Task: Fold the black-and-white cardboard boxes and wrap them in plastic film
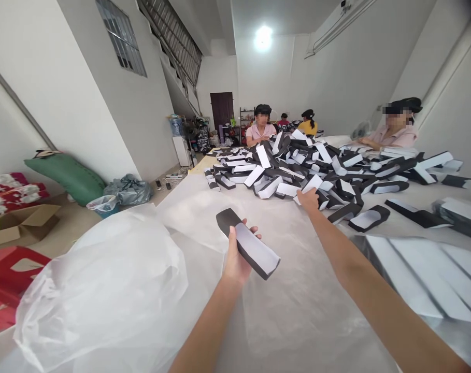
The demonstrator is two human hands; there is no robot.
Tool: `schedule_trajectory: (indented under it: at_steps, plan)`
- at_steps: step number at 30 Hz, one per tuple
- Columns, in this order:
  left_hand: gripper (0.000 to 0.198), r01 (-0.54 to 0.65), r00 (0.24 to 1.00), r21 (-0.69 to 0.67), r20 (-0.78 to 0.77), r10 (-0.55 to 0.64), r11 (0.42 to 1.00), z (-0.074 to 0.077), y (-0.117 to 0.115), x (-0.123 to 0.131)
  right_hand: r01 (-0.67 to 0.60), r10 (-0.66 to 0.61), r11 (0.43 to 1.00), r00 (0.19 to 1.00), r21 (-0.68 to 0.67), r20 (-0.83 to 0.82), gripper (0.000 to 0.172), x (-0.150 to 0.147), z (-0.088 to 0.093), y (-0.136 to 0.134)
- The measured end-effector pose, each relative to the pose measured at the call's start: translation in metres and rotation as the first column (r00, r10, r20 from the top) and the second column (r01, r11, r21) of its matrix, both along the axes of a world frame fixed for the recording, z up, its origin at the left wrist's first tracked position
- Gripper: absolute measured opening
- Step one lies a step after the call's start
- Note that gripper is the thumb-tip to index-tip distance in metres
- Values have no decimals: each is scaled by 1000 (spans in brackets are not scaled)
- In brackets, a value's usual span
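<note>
Nearest me are my bare forearms, reaching out over a work table covered with a white sheet [297, 316]. Far left, a bunched plastic bag [99, 290] bulges along the table's edge, with a red plastic stool [10, 272] beyond it. Farther out on the floor sit a cardboard box [23, 225], a green cushion [66, 178] and a grey bag [128, 190].

My left hand [238, 254] is closed around a long black-and-white piece [251, 243], lifting it above the sheet, where it touches nothing else. A stretch of white sheet gives me room to move between that hand and the big pile of similar pieces [285, 171].

My right hand [308, 200] is out at the pile's near edge, with its fingers [303, 197] on the white end of another piece [310, 184]. I cannot tell whether they grip it or only touch it. A co-worker in pink [260, 132] sits past the pile's far edge, and another co-worker [394, 135] sits along its right side. To the right of my hand, a few loose pieces [363, 217] lie out from the heap, and a stack of flat white-and-black sheets [417, 274] fills the lower right corner of the table.
</note>
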State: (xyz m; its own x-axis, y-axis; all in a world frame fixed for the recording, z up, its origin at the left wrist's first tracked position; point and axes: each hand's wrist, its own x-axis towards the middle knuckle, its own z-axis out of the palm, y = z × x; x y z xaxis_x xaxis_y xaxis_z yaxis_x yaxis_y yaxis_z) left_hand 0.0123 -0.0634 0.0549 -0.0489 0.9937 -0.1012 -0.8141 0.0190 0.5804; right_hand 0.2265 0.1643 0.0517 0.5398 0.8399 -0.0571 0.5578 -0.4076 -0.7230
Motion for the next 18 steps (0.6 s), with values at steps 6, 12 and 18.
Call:
schedule_trajectory:
  at_steps: [6, 12, 18]
  plan:
    - [62, 15, 999, -4, -45, -15, 1000, -2, -2, 6, -167, 221, 946, 959, 278, -177, 57, 6, 57, -24]
    - [64, 48, 989, 66, -143, -39, 997, -8, 1, 4, -416, 702, 598, 684, 685, -198, 54, -5, 114, -113]
    - [60, 4, 980, 121, -196, 20, 993, -7, 8, 3, -619, 796, 540, 596, 571, -107, 43, -4, 126, -157]
